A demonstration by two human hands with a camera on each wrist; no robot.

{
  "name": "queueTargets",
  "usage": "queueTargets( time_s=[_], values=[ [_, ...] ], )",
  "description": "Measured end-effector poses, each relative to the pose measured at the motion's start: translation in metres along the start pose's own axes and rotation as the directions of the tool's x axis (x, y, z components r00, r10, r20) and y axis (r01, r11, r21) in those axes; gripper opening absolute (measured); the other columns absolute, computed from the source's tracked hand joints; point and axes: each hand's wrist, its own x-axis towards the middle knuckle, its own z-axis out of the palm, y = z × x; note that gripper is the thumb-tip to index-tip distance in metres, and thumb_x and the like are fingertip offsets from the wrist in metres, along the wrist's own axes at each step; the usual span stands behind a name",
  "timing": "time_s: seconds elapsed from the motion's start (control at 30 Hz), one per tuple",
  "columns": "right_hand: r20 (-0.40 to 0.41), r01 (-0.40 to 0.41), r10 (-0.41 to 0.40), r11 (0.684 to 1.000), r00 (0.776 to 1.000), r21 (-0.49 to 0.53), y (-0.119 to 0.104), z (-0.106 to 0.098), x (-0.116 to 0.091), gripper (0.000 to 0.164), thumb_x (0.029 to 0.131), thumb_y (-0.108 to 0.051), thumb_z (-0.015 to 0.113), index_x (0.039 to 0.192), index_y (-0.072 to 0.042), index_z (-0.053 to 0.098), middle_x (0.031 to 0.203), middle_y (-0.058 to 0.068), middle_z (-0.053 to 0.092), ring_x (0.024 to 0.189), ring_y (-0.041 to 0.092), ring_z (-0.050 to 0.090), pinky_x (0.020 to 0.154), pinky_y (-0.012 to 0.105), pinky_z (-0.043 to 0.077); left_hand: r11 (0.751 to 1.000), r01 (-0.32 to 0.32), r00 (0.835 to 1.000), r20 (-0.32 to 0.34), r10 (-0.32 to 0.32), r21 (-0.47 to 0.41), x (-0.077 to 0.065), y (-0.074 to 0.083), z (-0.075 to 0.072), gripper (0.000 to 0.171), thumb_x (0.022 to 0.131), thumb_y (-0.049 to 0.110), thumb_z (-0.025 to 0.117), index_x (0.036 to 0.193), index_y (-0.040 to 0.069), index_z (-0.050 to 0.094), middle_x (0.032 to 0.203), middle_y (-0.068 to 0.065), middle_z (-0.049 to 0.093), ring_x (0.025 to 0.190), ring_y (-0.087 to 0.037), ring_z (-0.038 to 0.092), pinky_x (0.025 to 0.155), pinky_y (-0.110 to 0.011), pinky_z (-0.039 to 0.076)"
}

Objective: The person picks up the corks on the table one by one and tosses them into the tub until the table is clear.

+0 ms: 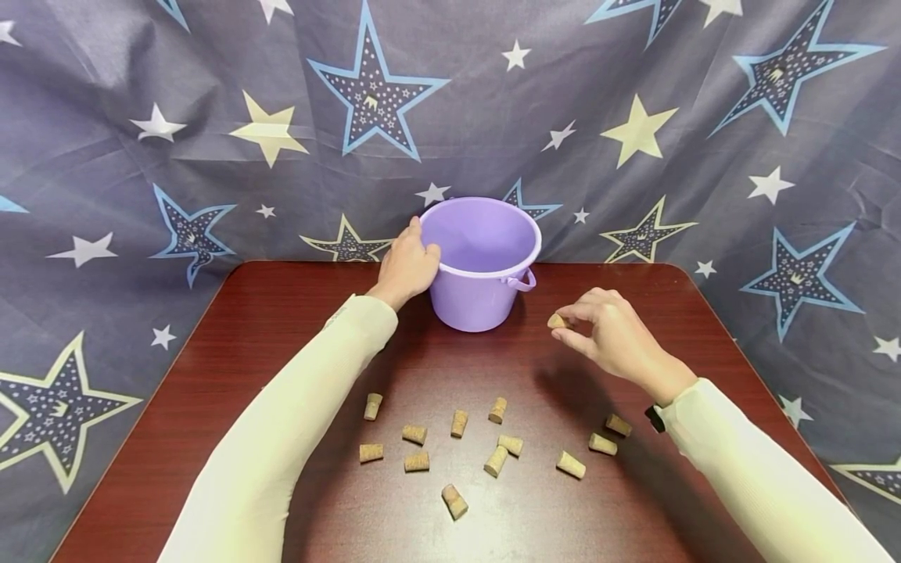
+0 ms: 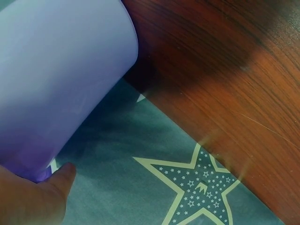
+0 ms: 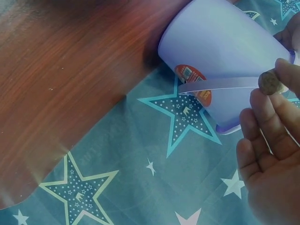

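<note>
1. Head view: the right hand [image 1: 615, 328] pinches one cork [image 1: 557, 321] between thumb and fingers, holding it at the fingertips on the side toward the bucket [image 1: 472, 303].
2. That cork is near the bucket, to its right and apart from it.
3. The left hand [image 1: 408, 264] grips the bucket's left rim.
4. Below the rim, the purple handle [image 1: 523, 282] hangs against the side; the right wrist view shows a red sticker [image 3: 190, 75] beside it.
5. Nearer the person, twelve loose corks [image 1: 417, 462] lie scattered on the brown table [image 1: 296, 305], two touching.
6. Behind hangs star-printed cloth [image 1: 486, 117].
</note>
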Motion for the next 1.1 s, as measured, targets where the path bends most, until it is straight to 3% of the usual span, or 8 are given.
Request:
queueTargets(
  time_s=[0.67, 1.1],
  values=[
    [-0.016, -0.048, 0.048, 0.999, 0.999, -0.017, -0.005, -0.002, 0.024, 0.014, 0.082, -0.015, 0.086, 0.094, -0.01, 0.081, 0.076, -0.003, 0.065, 0.081, 0.02, 0.058, 0.077, 0.043, 0.042, 1.0, -0.005, 1.0, -0.006, 0.005, -0.001, 0.0, -0.001, 0.0, 0.072, 0.098, 0.027, 0.044, 0.161, -0.002, 0.023, 0.161, -0.018, 0.038, 0.146, -0.036, 0.039, 0.117, -0.048, 0.033],
    [-0.05, -0.021, 0.02, 0.999, 0.999, -0.034, -0.005, -0.004, 0.041, 0.011, 0.083, -0.014, 0.085, 0.091, -0.01, 0.079, 0.071, -0.003, 0.062, 0.076, 0.021, 0.055, 0.076, 0.042, 0.04, 1.0, -0.01, 1.0, 0.0, 0.01, 0.008, 0.0, -0.001, 0.0, 0.072, 0.099, 0.026, 0.041, 0.162, -0.002, 0.021, 0.162, -0.018, 0.037, 0.146, -0.036, 0.038, 0.118, -0.048, 0.032]
  ],
)
